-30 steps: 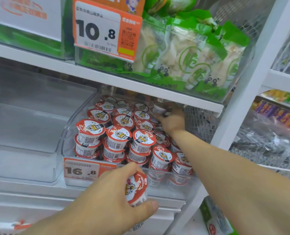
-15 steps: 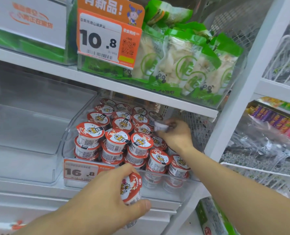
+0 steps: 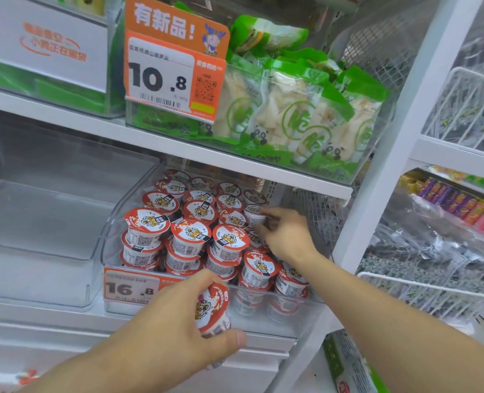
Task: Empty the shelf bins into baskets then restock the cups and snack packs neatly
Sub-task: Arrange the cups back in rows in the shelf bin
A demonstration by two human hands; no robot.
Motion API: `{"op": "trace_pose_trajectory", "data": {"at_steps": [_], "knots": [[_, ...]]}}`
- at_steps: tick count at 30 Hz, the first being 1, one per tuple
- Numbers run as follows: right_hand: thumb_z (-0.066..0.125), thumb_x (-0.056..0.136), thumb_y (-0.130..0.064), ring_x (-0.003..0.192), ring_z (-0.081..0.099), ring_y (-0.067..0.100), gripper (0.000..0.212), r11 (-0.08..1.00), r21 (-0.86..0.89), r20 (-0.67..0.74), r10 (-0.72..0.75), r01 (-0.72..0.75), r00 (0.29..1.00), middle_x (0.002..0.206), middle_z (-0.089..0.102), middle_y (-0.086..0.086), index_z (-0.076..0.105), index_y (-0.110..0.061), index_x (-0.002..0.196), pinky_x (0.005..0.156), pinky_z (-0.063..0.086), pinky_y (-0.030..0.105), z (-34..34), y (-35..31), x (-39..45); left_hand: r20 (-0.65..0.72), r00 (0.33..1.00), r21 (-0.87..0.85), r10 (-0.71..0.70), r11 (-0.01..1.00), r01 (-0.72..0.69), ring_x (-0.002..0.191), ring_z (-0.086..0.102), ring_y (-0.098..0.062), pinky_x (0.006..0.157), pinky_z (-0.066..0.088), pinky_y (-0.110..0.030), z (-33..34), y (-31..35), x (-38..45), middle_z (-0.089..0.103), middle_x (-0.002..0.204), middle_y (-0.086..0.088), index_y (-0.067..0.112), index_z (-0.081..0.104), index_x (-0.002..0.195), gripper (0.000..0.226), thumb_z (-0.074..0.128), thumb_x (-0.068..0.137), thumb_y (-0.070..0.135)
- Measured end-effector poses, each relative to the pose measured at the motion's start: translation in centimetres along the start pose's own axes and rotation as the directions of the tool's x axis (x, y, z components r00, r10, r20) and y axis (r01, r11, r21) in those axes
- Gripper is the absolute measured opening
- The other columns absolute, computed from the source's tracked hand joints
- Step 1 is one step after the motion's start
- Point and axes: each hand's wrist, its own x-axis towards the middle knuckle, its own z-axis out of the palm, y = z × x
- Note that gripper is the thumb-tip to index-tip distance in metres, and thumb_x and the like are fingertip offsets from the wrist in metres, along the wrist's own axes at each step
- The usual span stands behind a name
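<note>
Over clear bin (image 3: 109, 236) — right hand (image 3: 287, 236) fingers pinching cup (image 3: 254, 218); left hand (image 3: 178, 321) gripping tilted cup (image 3: 212, 310).

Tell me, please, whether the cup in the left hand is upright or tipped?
Tipped. The cup lies on its side in the left hand, its tiger-printed lid facing the camera, outside the clear bin.

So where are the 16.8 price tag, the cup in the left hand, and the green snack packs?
16.8 price tag (image 3: 130, 289): head view, on the digits.
Cup in the left hand (image 3: 211, 307): head view, on its lid.
Green snack packs (image 3: 292, 120): head view, on a middle pack's front.
</note>
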Motion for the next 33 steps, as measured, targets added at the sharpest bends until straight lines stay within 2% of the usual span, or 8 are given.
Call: {"op": "trace_pose_trajectory", "data": {"at_steps": [6, 8, 13, 15, 21, 25, 28, 33], "knots": [[0.082, 0.082, -0.017, 0.087, 0.069, 0.017, 0.036, 0.997, 0.016, -0.017, 0.070, -0.070, 0.997, 0.094, 0.071, 0.001, 0.071, -0.025, 0.116, 0.087, 0.059, 0.036, -0.4, -0.2, 0.1, -0.028, 1.000, 0.022, -0.001, 1.000, 0.001, 0.085, 0.055, 0.024, 0.065, 0.049, -0.008, 0.5, 0.1, 0.0, 0.052, 0.092, 0.050, 0.047, 0.050, 0.095, 0.041, 0.080, 0.070, 0.056], [0.084, 0.081, -0.016, 0.083, 0.069, 0.014, 0.036, 0.994, 0.031, -0.006, 0.100, -0.100, 0.995, 0.092, 0.070, -0.001, 0.071, -0.026, 0.113, 0.083, 0.059, 0.031, -0.5, -0.5, 0.4, -0.015, 1.000, 0.030, 0.000, 1.000, 0.000, 0.084, 0.058, 0.021, 0.063, 0.049, -0.009, 0.6, 0.0, 0.0, 0.048, 0.093, 0.053, 0.044, 0.051, 0.096, 0.040, 0.081, 0.072, 0.054], [0.086, 0.076, -0.011, 0.069, 0.062, 0.002, 0.035, 0.976, 0.085, 0.007, 0.198, -0.198, 0.980, 0.078, 0.066, -0.008, 0.072, -0.025, 0.105, 0.060, 0.047, 0.010, -0.8, -1.2, 0.7, -0.042, 0.998, 0.036, -0.037, 0.999, 0.039, 0.078, 0.064, 0.012, 0.060, 0.053, -0.015, 0.6, -0.7, 0.3, 0.065, 0.086, 0.027, 0.042, 0.054, 0.097, 0.041, 0.083, 0.069, 0.053], [0.087, 0.074, -0.010, 0.067, 0.060, 0.000, 0.035, 0.955, 0.140, 0.006, 0.263, -0.261, 0.965, 0.079, 0.065, -0.010, 0.073, -0.025, 0.103, 0.053, 0.044, 0.009, -0.7, -1.5, 1.1, -0.038, 0.999, 0.044, -0.026, 0.999, 0.027, 0.081, 0.062, 0.015, 0.064, 0.053, -0.013, 0.7, -0.6, 0.3, 0.062, 0.090, 0.035, 0.041, 0.054, 0.097, 0.041, 0.083, 0.069, 0.054], [0.089, 0.072, -0.010, 0.068, 0.058, 0.001, 0.038, 0.934, 0.180, 0.002, 0.314, -0.309, 0.949, 0.089, 0.062, -0.008, 0.072, -0.023, 0.102, 0.056, 0.045, 0.012, -0.2, -1.7, 1.2, -0.021, 1.000, 0.089, 0.020, 0.996, -0.018, 0.089, 0.056, 0.021, 0.071, 0.048, -0.007, 0.7, -0.4, 0.1, 0.047, 0.098, 0.052, 0.039, 0.053, 0.098, 0.042, 0.080, 0.071, 0.057], [0.090, 0.070, -0.008, 0.065, 0.053, -0.003, 0.039, 0.923, 0.207, 0.001, 0.330, -0.323, 0.944, 0.091, 0.058, -0.010, 0.072, -0.022, 0.102, 0.059, 0.047, 0.013, -0.2, -1.8, 1.3, -0.040, 0.999, 0.112, 0.010, 0.994, -0.006, 0.091, 0.054, 0.023, 0.074, 0.049, -0.007, 0.8, -0.7, 0.2, 0.061, 0.096, 0.033, 0.038, 0.053, 0.098, 0.044, 0.080, 0.070, 0.059], [0.088, 0.072, -0.007, 0.069, 0.052, -0.001, 0.036, 0.925, 0.207, -0.015, 0.328, -0.318, 0.944, 0.097, 0.057, -0.007, 0.070, -0.024, 0.099, 0.069, 0.049, 0.018, -0.1, -1.7, 1.3, -0.018, 1.000, 0.111, -0.005, 0.994, 0.007, 0.089, 0.056, 0.022, 0.073, 0.050, -0.007, 1.0, -0.5, 0.1, 0.061, 0.094, 0.035, 0.040, 0.053, 0.097, 0.044, 0.080, 0.069, 0.058], [0.085, 0.074, -0.008, 0.074, 0.064, 0.004, 0.044, 0.959, 0.131, -0.003, 0.255, -0.253, 0.967, 0.104, 0.071, -0.001, 0.071, -0.024, 0.112, 0.064, 0.052, 0.015, -0.5, -1.6, 0.7, -0.015, 1.000, 0.127, -0.009, 0.992, 0.011, 0.088, 0.054, 0.024, 0.069, 0.048, -0.006, 1.1, -0.4, 0.1, 0.063, 0.092, 0.025, 0.040, 0.052, 0.099, 0.043, 0.079, 0.070, 0.058]]}}
